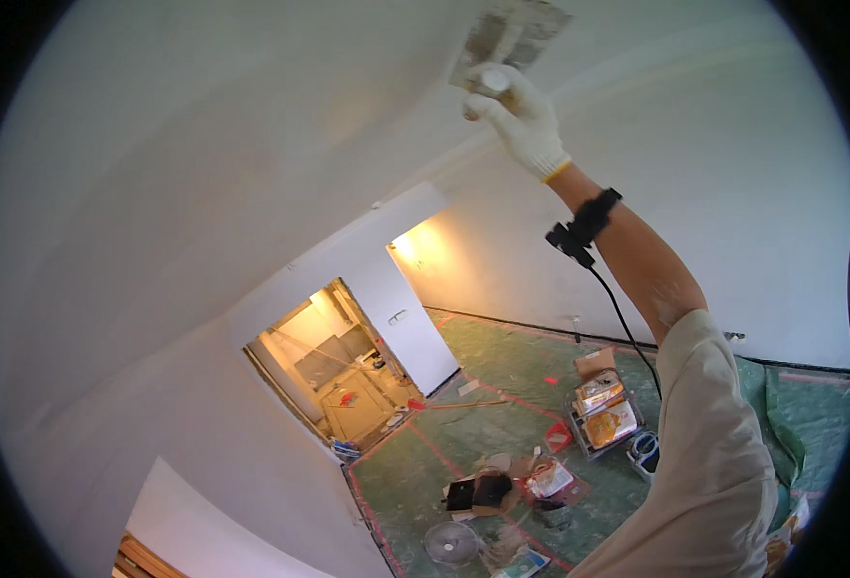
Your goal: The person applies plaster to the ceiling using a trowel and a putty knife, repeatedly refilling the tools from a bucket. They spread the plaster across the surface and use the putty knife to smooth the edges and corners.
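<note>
My right hand [507, 120], in a white knit glove with a yellow cuff, reaches high and grips the handle of a flat metal trowel [531, 29] smeared with pale plaster. The blade lies up at the pale ceiling [251, 87]; whether it touches cannot be made out. A black device [584, 226] is strapped to my right forearm, with a cable hanging from it. My beige sleeve comes in from the lower right. My left hand is not in view.
Below, a green sheet with red tape [396, 482] covers the floor. On it lie boxes and packs [603, 405], several bags and tools [492, 491], and a fan-like round object [452, 541]. A lit doorway [319, 356] and white walls [733, 193] stand around.
</note>
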A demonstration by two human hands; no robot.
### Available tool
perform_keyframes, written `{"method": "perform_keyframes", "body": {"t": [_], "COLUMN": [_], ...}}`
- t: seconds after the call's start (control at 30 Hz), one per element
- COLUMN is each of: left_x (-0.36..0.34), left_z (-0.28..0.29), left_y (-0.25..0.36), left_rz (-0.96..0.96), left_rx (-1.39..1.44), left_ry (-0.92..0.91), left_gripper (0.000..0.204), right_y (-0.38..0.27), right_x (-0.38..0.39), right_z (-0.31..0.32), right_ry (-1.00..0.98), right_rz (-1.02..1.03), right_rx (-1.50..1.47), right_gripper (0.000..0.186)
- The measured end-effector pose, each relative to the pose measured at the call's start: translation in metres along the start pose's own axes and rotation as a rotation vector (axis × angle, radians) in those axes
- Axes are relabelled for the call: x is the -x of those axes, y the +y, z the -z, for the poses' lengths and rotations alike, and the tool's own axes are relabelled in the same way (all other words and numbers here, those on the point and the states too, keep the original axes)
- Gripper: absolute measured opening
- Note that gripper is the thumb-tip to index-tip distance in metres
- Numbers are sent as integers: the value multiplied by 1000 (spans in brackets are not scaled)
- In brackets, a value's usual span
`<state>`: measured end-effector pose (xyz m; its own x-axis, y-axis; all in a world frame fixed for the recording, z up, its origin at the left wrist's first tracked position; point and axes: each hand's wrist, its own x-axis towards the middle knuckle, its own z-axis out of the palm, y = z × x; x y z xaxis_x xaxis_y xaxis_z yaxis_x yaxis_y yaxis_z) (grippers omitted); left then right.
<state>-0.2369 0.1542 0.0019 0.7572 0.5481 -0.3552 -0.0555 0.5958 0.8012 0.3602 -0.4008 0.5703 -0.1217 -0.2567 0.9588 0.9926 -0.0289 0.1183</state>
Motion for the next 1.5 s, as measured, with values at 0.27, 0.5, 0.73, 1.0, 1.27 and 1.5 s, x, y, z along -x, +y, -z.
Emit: {"method": "perform_keyframes", "body": {"t": [0.27, 0.5, 0.73, 1.0, 1.27, 1.5], "left_x": [-12, -11, -28, -18, -41, -119], "left_z": [-268, -363, -329, -243, -226, -195], "left_y": [6, -12, -29, -108, -199, -396], "left_rz": [506, 471, 586, 381, 435, 135], "left_rx": [10, -447, -57, -356, -593, -756], "left_ry": [-862, -1219, -1356, -724, -341, 190], "left_gripper": [47, 38, 48, 43, 48, 48], "right_y": [-157, -270, -317, -418, -387, -342], "right_x": [209, 349, 360, 558, 706, 1036], "right_z": [-4, 33, 118, 333, 398, 521], "right_ry": [239, 244, -1263, -889, -2140, -1990], "right_rz": [-1125, -1464, -1553, -1989, -1683, -1732], "right_rx": [-1302, -1426, -405, 736, 567, 664], "right_gripper": [29, 52, 10, 18, 50, 49]}}
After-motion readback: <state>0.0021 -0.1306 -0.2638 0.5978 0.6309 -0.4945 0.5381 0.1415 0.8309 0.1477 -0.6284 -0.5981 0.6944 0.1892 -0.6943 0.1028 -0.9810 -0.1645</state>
